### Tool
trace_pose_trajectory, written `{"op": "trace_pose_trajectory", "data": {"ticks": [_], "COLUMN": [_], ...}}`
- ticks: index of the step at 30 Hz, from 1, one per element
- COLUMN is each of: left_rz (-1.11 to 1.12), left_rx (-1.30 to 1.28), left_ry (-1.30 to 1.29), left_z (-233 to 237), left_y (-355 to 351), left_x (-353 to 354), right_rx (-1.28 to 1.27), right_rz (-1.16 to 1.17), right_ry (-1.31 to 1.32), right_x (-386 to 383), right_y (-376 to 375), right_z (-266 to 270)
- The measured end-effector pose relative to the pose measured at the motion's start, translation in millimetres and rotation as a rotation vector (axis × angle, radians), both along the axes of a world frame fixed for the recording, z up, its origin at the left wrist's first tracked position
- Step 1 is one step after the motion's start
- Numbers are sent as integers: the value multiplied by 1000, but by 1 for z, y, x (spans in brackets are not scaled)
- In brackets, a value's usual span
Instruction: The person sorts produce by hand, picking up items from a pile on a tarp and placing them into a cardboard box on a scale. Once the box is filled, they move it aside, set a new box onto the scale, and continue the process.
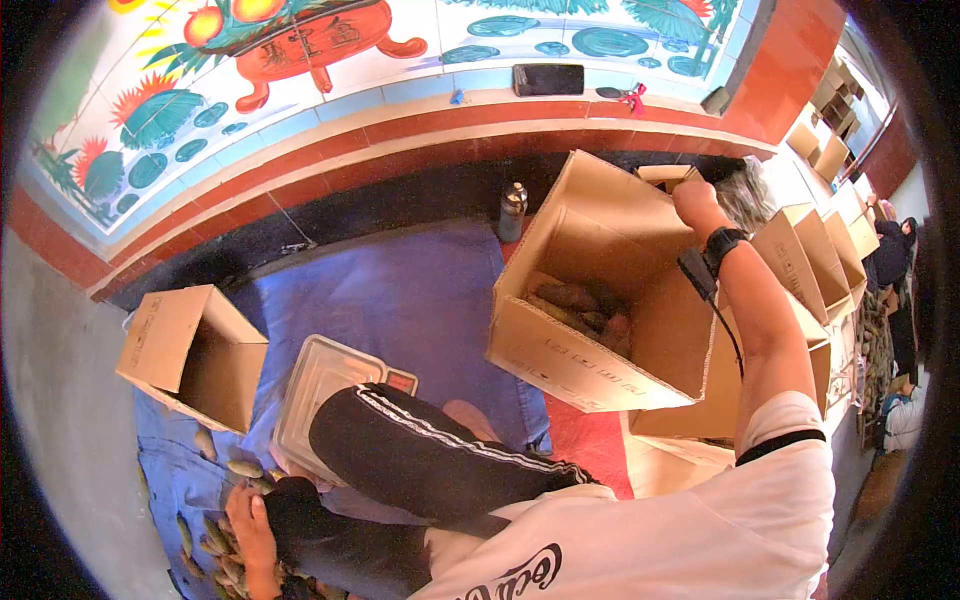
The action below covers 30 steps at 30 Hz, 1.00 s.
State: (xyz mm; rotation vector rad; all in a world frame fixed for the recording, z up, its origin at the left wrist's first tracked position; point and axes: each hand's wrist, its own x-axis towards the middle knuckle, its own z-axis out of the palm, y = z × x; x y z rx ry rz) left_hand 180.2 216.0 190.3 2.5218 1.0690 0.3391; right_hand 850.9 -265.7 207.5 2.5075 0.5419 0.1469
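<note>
At the upper right, my right hand (700, 205) is closed at the far right corner of a large open cardboard box (590, 365). Its fingertips are partly hidden. Several brown, knobbly, elongated pieces lie at the bottom of that box (575, 300). My left hand (250, 525) is low on the left beside my knee, its fingers apart. It rests by a pile of similar brown pieces (215, 545) on the blue cloth (400, 270). No held object shows in that hand.
A small open cardboard box (190, 345) lies at left. Near my legs is a clear plastic tub (325, 360). A dark bottle (513, 205) stands by the tiled wall, and a phone (548, 79) lies on the ledge. More boxes (800, 250) and a person (890, 255) are at right.
</note>
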Motion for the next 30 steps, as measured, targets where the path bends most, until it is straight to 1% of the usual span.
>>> {"op": "trace_pose_trajectory", "data": {"ticks": [1, 2, 3, 4, 5, 6, 7, 8, 9, 10, 11, 12, 14, 15, 18, 20, 22, 24, 26, 27, 29, 30], "left_rz": [-3, -9, -11, -18, -22, -17, -12, -15, -17, -12, -18, -23, 3, 24, 31, 34, 46, 53, 79, 80, 98, 98], "left_rx": [21, -32, -32, 106, 245, 160, 160, 169, 178, 178, 191, 202, 192, 184, 179, 200, 189, 177, 170, 169, 163, 162], "left_ry": [19, 114, 114, 193, 271, 249, 249, 250, 252, 252, 245, 236, 226, 220, 200, 185, 175, 164, 178, 178, 176, 178], "left_z": [-4, -4, -7, -13, -15, -7, -6, -5, -4, -5, -7, -9, -10, -9, -7, -8, -9, -9, -11, -10, -9, -9], "left_y": [-2, -5, -9, -13, -17, -19, -19, -19, -19, -19, -20, -22, -24, -25, -29, -30, -31, -30, -30, -31, -32, -33], "left_x": [0, 3, 6, 9, 10, 19, 20, 19, 18, 19, 20, 20, 19, 19, 17, 15, 12, 10, 8, 7, 7, 6], "right_rx": [34, 94, 150, 207, 244, 231, 281, 358, 322, 376, 436, 442, 521, 472, 509, 455, 387, 310, 257, 256, 71, 49], "right_rz": [-2, 109, 181, 254, 278, 393, 444, 576, 499, 588, 657, 723, 825, 845, 792, 721, 604, 592, 561, 562, 701, 670], "right_ry": [-17, -50, -5, 40, 29, -7, 86, 102, 210, 258, 323, 355, 434, 496, 598, 668, 645, 579, 444, 445, 321, 315], "right_x": [-6, -31, -26, -21, -43, -66, -87, -108, -117, -162, -182, -200, -234, -249, -278, -278, -273, -264, -256, -255, -254, -257], "right_y": [14, 43, 62, 83, 119, 152, 186, 211, 227, 273, 295, 316, 350, 360, 368, 357, 332, 302, 272, 261, 249, 249], "right_z": [11, 36, 35, 34, 48, 60, 70, 71, 83, 86, 82, 72, 32, 14, -58, -113, -157, -191, -233, -237, -244, -250]}}
